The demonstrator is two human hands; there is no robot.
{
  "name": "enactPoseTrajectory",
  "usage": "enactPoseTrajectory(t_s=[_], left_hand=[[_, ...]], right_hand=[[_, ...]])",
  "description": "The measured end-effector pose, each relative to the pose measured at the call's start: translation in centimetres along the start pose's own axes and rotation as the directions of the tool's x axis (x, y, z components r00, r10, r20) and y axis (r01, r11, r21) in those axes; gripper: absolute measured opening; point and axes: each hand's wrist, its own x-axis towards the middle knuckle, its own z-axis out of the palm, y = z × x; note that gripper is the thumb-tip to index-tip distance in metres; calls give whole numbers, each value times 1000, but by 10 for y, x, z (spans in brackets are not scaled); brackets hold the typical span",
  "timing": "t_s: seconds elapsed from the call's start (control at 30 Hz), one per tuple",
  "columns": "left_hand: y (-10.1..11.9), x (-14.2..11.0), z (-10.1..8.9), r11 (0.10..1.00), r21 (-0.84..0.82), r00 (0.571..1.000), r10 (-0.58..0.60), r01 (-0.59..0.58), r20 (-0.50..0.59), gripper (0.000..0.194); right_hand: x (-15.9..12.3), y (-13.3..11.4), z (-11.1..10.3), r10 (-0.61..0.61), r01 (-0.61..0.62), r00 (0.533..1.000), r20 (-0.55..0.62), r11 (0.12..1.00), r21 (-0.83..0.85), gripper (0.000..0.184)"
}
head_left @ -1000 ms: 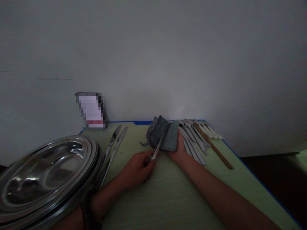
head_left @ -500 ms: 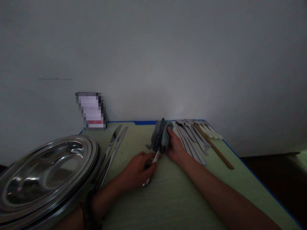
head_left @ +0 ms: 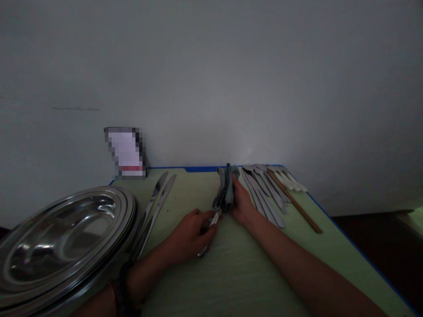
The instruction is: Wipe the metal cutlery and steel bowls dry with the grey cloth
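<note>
Gathered tighter, one cloth (head_left: 225, 189) is clamped in right fingers (head_left: 235, 182); left fingers (head_left: 209, 237) pinch one knife (head_left: 215, 217); two table knives (head_left: 160, 202) lie leftward.

The right hand (head_left: 243, 201) grips a folded grey cloth (head_left: 226, 189).

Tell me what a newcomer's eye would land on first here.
Probably the stack of shiny oval metal trays, large and gleaming at the left of the green table. Next, likely the gray cloth near the middle, gripped by the right hand around a metal utensil that the left hand holds by its near end. The pixelated upright screen also stands out, by the wall at the back left.
</note>
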Motion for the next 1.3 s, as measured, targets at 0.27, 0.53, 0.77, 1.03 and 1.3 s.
enactPoseTrajectory(t_s=[0.27, 0.53, 0.77, 1.03, 1.3], left_hand=[[0, -1, -1, 1000, -14, 1000, -5, 5, 6, 25], [1, -1, 0, 1000, -6, 999, 23, -23, -26, 21], [-1, -1, 0, 1000, 0, 1000, -1, 1, -5, 25], [0, -2, -1, 999, -35, 1000, 1, -1, -10, 25], [3, -1, -3, 998, -69, 1000, -5, 5, 0, 25]], right_hand=[[-4, -1, 2, -75, 77, 996, 39, 995, -64, 26], [0, -5, 3, 94, -95, 995, -26, 995, -23, 34], [-2, -5, 7, 106, -105, 994, -40, 994, 19, 28], [-6, -2, 5, -72, 76, 995, 70, 995, -61, 22], [-4, -2, 3, -53, 59, 995, 80, 996, -72, 29]])
